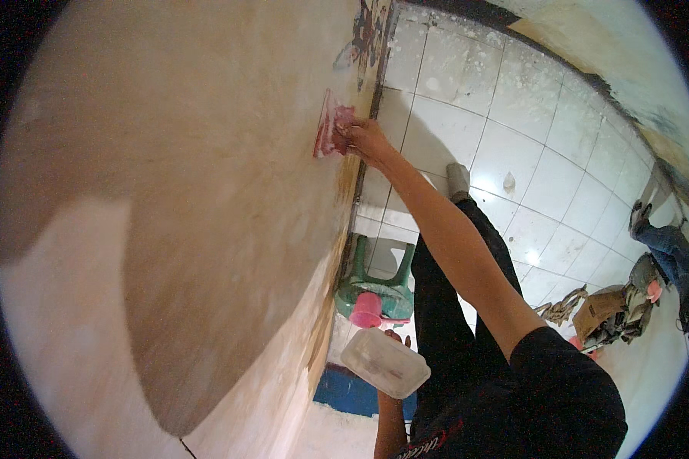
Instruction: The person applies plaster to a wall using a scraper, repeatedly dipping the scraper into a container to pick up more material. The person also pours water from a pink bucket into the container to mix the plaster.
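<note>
My right hand (pixel 366 141) is stretched out to the wall on the left, its fingers closed round a red putty spreader (pixel 328 130). The spreader's wide, whitish-smeared blade lies against or very close to the wall surface (pixel 230 153). Low in the view, my left hand (pixel 393 335) holds a translucent white plastic tub (pixel 385 363) from beneath; only some fingertips show past its rim. Inside the tub is a whitish residue with a darker smear.
A green plastic stool (pixel 390 284) stands beside the wall, bearing a pink dipper (pixel 366 309). White floor tiles (pixel 467 84) carry pale splatters. At the far right are another person's legs (pixel 662 249) and a heap with a cardboard box (pixel 599 312). Some wall paint is peeling (pixel 369 38).
</note>
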Tool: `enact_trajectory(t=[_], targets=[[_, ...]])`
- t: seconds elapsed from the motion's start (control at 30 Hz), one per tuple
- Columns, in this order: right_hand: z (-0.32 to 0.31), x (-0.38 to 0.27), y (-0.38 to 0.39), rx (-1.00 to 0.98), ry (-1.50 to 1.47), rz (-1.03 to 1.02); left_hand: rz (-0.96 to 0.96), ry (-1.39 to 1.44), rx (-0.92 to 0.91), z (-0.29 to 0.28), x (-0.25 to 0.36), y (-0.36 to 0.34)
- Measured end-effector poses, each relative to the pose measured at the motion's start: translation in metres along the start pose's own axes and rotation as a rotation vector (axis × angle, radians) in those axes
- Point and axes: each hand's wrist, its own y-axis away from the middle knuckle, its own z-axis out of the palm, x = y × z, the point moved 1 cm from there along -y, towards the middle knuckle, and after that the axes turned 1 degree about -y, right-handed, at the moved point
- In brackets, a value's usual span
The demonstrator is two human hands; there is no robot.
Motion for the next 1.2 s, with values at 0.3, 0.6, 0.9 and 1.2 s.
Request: enact_trajectory(t=[0.3, 0.6, 0.9, 1.2], targets=[[-0.053, 0.022, 0.057, 0.638, 1.02, -0.162, 0.008, 0.146, 0.005, 0.02, -0.005, 0.015], [0.118, 0.019, 0.113, 0.28, 1.226, -0.597, 0.047, 0.119, -0.01, 0.003, 0.001, 0.01], [0.048, -0.033, 0.103, 0.461, 1.089, -0.389, 0.123, -0.097, 0.046, -0.006, 0.008, 0.007], [0.175, -0.09, 0.062, 0.305, 1.422, -0.657, 0.14, -0.377, -0.055, -0.019, 0.015, 0.0]])
